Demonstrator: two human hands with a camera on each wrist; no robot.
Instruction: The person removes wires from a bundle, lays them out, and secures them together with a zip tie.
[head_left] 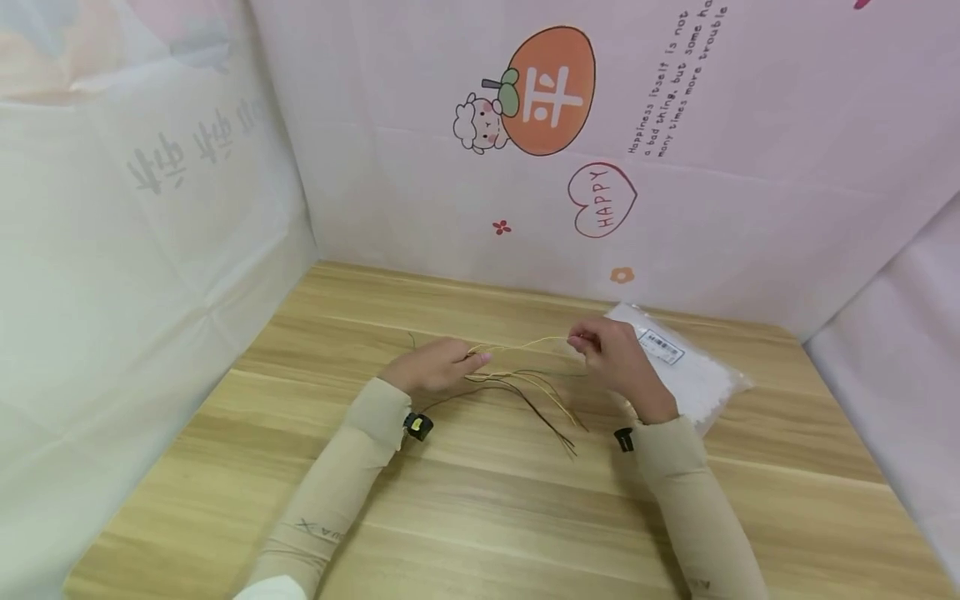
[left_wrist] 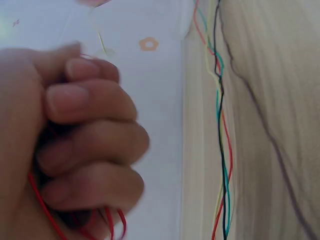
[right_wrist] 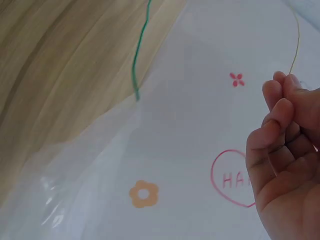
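My left hand (head_left: 431, 365) grips a bunch of thin wires, its fingers curled round them in the left wrist view, where red wires (left_wrist: 42, 205) come out below the fist. To its right, my right hand (head_left: 618, 358) pinches the end of a yellow wire (right_wrist: 298, 40) between thumb and fingertips. That wire spans the gap between both hands. Other loose wires (head_left: 517, 385), yellow, green and dark, fan out over the table below it. In the left wrist view, red, green, yellow and black wires (left_wrist: 223, 150) run twisted together. What lies inside the left fist is hidden.
A clear plastic bag (head_left: 697, 379) with white contents and a barcode label lies beside the right hand. The wooden table (head_left: 480, 517) meets printed cloth walls (head_left: 420, 192) at the back and sides. A green wire (right_wrist: 141, 50) hangs near the bag in the right wrist view.
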